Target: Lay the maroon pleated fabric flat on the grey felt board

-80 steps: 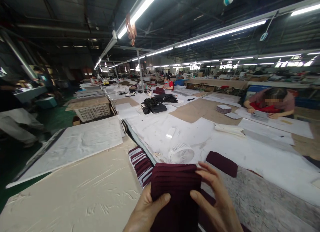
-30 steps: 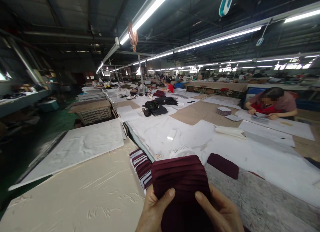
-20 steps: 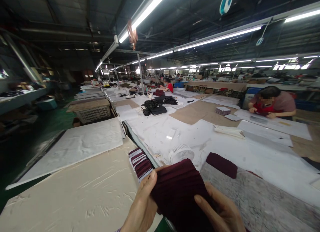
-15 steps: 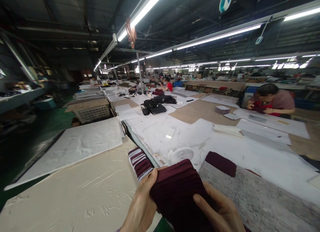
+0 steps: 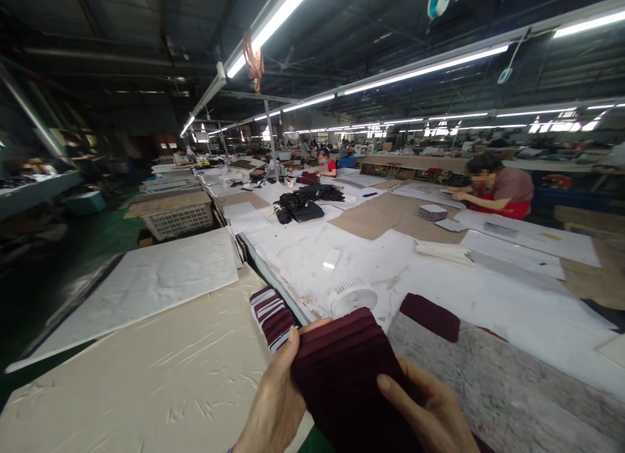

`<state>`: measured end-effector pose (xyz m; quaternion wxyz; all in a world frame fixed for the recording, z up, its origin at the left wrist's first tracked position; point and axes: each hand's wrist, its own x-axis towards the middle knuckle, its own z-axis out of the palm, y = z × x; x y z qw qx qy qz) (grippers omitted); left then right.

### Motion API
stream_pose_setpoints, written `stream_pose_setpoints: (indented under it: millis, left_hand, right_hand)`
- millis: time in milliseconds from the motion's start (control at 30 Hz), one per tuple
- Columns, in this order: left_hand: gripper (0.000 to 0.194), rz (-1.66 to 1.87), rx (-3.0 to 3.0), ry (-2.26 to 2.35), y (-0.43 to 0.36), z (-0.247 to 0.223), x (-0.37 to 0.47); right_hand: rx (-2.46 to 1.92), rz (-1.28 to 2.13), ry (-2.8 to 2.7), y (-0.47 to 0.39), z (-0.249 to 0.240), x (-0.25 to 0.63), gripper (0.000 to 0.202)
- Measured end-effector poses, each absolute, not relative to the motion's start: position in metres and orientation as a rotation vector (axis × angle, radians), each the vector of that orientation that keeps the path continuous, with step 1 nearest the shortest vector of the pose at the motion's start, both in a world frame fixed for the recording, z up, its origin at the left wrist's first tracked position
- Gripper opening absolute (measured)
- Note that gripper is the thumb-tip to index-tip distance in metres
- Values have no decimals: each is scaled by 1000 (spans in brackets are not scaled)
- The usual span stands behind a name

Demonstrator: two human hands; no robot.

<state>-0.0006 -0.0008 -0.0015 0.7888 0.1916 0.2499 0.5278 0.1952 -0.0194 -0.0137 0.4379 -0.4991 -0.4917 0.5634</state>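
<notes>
A thick stack of dark maroon fabric pieces [image 5: 349, 375] is held up in front of me, its layered top edges fanned slightly. My left hand [image 5: 278, 391] grips its left side, thumb on the near face. On the right side my right hand [image 5: 427, 404] holds it, thumb on the face and fingers behind. Just beyond my left hand lies a row of maroon and pale bundles [image 5: 272, 316] at the table edge. Another folded maroon piece [image 5: 430, 316] rests on the grey mottled sheet [image 5: 469, 362] to the right.
A small white fan [image 5: 352, 297] stands on the white table [image 5: 293, 258] beyond the stack. Black garments [image 5: 300, 209] lie farther back. To the left are a cream-covered surface [image 5: 146, 368] and a plastic crate [image 5: 180, 219]. A person in red [image 5: 508, 189] leans over the table at right.
The top layers of the held stack look more spread, showing several edges. The person at right has shifted to the left with an arm reached out over the table.
</notes>
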Motion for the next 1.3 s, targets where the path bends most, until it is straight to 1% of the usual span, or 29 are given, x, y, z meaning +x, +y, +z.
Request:
stream_pose_setpoints:
  millis: [133,267,300,400,500,533,633,667,767,933,1100,1200,1300]
  left_hand:
    - [53,1149,480,329,-1,-16,-2]
    - [45,1206,632,318,-7,-36,2]
    - [47,1217,664,360,-8,-39,3]
    - [63,1206,684,528,-9,-43,8]
    - [70,1171,649,644,-7,-42,9]
    - [68,1169,633,652,-6,-40,8]
    - [50,1177,553,563,1,-33,-1]
    - [47,1166,516,516,4,-29,-5]
    - [52,1097,424,420,14,-22,-20]
    - [45,1048,336,426,27,-19,-43]
    - [43,1003,324,452,33,-20,-60]
    - [50,1008,375,441,32,-25,-69]
    - [56,1074,570,418,28,-39,-74]
  right_hand:
    - [-1204,1471,-1043,-21,-6,193,29]
    - [-1200,1452,-1006,-19,-7,191,25]
    - [-1207,1437,-1009,-19,-9,191,26]
    - [-1233,1407,-1016,-17,-14,187,28]
    - [-1250,1385,-1035,-16,-17,181,29]
    - [-1255,1378,-1042,-15,-18,179,28]
    - [-1267,1374,-1053,-16,-20,172,28]
    - [-1273,1377,-1053,-16,-21,170,27]
    - [-1282,1376,-1055,-17,-21,160,27]
    - [-1318,1359,-1028,-16,-20,143,29]
    - [-1294,1343,-1014,-12,-22,127,27]
    - [-1281,1374,-952,-12,-20,120,27]
    - [-1282,1385,-908,-11,-18,114,28]
